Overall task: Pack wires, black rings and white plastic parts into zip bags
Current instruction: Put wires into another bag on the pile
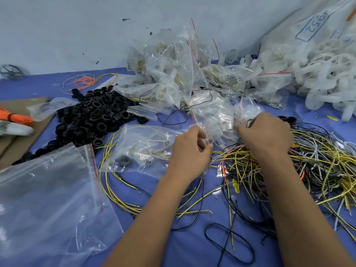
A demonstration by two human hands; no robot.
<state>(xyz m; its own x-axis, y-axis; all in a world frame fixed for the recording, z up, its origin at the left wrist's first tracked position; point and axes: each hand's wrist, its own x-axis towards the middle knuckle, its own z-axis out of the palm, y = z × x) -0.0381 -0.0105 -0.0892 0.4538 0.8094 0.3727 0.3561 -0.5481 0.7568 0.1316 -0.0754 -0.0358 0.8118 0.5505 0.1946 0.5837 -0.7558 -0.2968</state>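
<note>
My left hand (189,151) and my right hand (266,134) both pinch a small clear zip bag (215,122) held between them over the blue table. A filled zip bag (142,149) with wires and a black ring lies just left of my left hand. Under my right hand and to its right spreads a tangle of yellow, grey and black wires (300,166). The black rings (96,116) are heaped at the left middle. White plastic parts (327,78) pile up at the far right.
A heap of packed zip bags (173,74) sits against the wall. A stack of large empty bags (48,199) lies at the front left. Cardboard (17,139) and an orange bundle (15,117) are at the left edge. Loose black wire loops (229,243) lie near the front.
</note>
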